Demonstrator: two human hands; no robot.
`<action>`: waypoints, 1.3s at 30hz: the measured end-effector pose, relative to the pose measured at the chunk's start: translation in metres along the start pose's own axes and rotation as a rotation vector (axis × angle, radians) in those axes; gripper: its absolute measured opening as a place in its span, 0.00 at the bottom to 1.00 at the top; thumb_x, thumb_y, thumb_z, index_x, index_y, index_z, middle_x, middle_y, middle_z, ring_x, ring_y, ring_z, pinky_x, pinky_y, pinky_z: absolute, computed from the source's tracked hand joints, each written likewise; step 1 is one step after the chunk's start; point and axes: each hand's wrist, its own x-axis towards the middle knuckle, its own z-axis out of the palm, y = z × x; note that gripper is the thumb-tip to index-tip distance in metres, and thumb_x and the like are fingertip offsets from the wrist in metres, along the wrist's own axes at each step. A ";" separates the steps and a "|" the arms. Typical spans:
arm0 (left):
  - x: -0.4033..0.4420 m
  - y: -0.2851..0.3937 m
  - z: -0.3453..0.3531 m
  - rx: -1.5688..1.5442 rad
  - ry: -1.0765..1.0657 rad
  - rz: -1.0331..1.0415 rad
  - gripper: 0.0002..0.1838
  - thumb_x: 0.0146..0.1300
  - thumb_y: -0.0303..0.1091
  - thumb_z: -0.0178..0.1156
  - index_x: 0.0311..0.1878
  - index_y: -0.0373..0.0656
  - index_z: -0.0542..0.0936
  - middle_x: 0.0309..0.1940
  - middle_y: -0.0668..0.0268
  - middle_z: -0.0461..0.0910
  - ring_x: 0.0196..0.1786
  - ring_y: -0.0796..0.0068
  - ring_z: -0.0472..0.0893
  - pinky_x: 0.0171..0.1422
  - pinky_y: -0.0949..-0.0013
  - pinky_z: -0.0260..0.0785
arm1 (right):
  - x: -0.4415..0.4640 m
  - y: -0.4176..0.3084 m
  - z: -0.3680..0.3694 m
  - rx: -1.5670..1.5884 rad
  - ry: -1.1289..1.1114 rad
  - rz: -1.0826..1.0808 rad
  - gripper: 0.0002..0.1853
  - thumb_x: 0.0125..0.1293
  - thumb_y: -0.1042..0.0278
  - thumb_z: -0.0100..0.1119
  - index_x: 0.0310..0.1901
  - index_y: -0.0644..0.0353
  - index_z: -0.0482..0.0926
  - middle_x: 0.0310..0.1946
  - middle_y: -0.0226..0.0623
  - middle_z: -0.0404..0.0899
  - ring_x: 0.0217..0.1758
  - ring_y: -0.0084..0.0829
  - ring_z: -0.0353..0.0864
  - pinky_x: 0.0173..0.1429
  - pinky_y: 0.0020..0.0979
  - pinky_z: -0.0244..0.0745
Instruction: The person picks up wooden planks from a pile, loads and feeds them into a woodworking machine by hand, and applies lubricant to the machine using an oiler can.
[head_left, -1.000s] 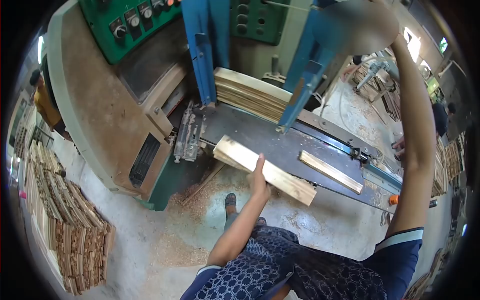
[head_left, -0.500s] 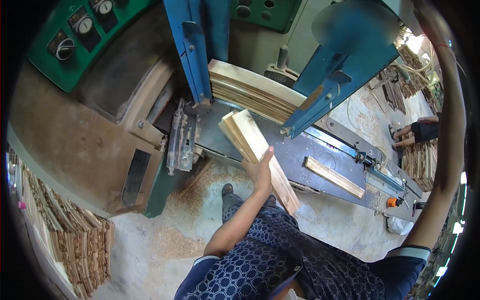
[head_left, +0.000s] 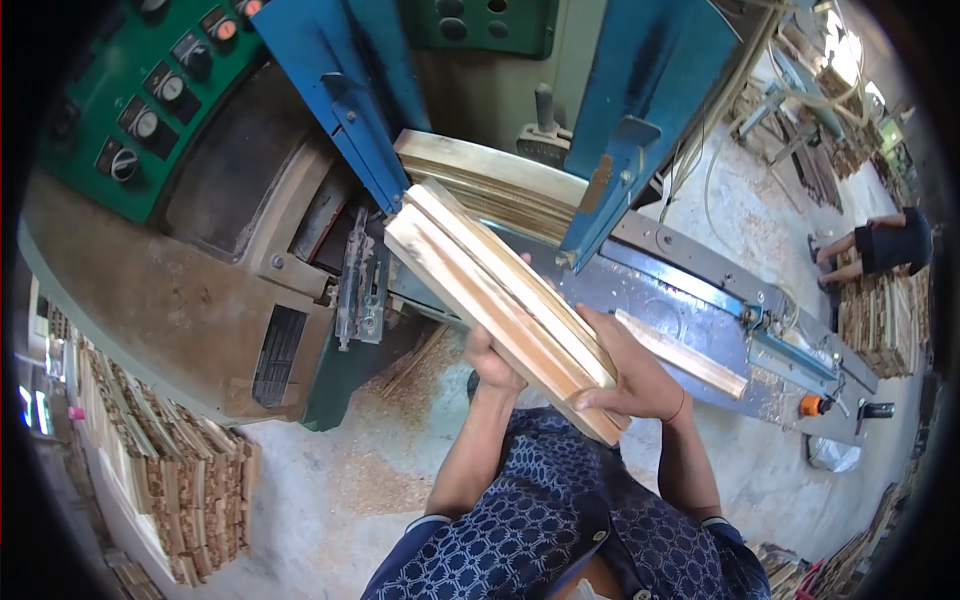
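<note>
Several wooden strips [head_left: 490,300] lie together in a bundle, tilted in front of my body. My left hand [head_left: 494,362] grips the bundle from its left side near the middle. Around the lower right end, my right hand [head_left: 640,372] is closed, thumb on the near side. Behind the bundle's upper end, a stack of boards [head_left: 490,175] sits between two blue metal guides [head_left: 385,150]. One loose strip [head_left: 685,355] lies on the machine table [head_left: 625,290], to the right of my right hand.
A green control panel [head_left: 150,110] with knobs stands at the upper left. Stacked wood [head_left: 190,480] is on the floor at the lower left. An orange knob [head_left: 813,405] is at the table's right end. Another person [head_left: 890,243] stands at the far right beside more stacked wood.
My right hand has come down from the upper right and taken hold of the bundle. The strips have turned, and their narrow edges now face up.
</note>
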 end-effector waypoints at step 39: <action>-0.004 0.015 0.000 0.757 0.278 0.144 0.43 0.69 0.43 0.69 0.74 0.40 0.51 0.57 0.42 0.75 0.60 0.58 0.81 0.65 0.58 0.75 | 0.046 0.007 0.054 0.934 0.093 0.324 0.55 0.49 0.69 0.75 0.79 0.66 0.57 0.70 0.40 0.71 0.74 0.33 0.70 0.78 0.34 0.62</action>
